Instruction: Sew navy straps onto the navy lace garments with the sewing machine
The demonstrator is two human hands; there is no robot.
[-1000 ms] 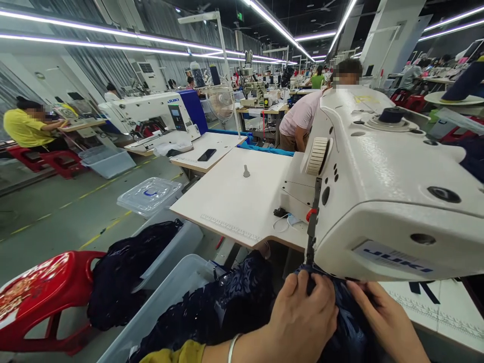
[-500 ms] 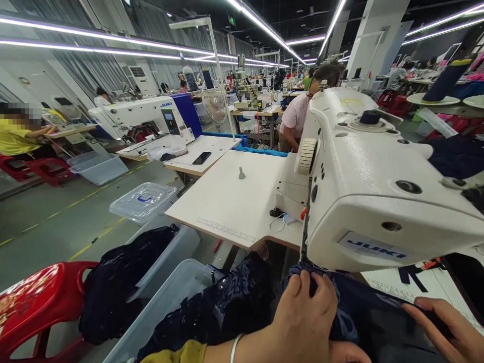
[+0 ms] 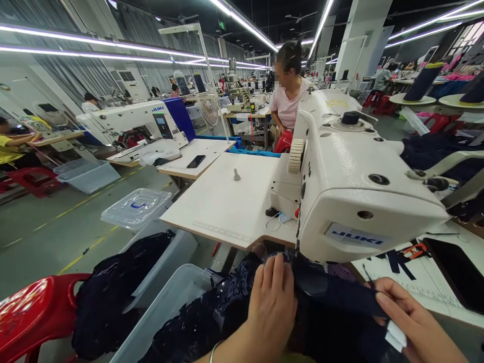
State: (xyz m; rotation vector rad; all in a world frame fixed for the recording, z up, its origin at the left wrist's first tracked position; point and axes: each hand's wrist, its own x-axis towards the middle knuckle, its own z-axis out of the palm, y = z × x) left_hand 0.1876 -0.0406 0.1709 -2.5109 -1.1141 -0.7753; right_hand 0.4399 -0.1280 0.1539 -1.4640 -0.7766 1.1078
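Observation:
A dark navy garment (image 3: 333, 312) with shiny patterned parts hangs off the front of the white sewing machine (image 3: 363, 201). Just left of the needle area, my left hand (image 3: 274, 297) has its fingers curled over the gathered cloth. On the right, my right hand (image 3: 412, 315) pinches the garment's flat edge between thumb and fingers. A small white label (image 3: 396, 336) shows below that thumb. A thin dark strip sticks up beside the right fingertips; I cannot make out what it is. The machine head hides the needle and foot.
Clear plastic bins (image 3: 166, 302) with navy pieces stand at lower left, near a red stool (image 3: 34, 312). Phones lie on the left table (image 3: 196, 161) and right table (image 3: 457, 272). Orange-handled snips (image 3: 415, 250) lie near the latter. A co-worker (image 3: 289, 96) is behind the machine.
My left hand has shifted left relative to the machine, and the cloth is drawn out between both hands. The white label has come into view. The co-worker has straightened up, with something red near the hands.

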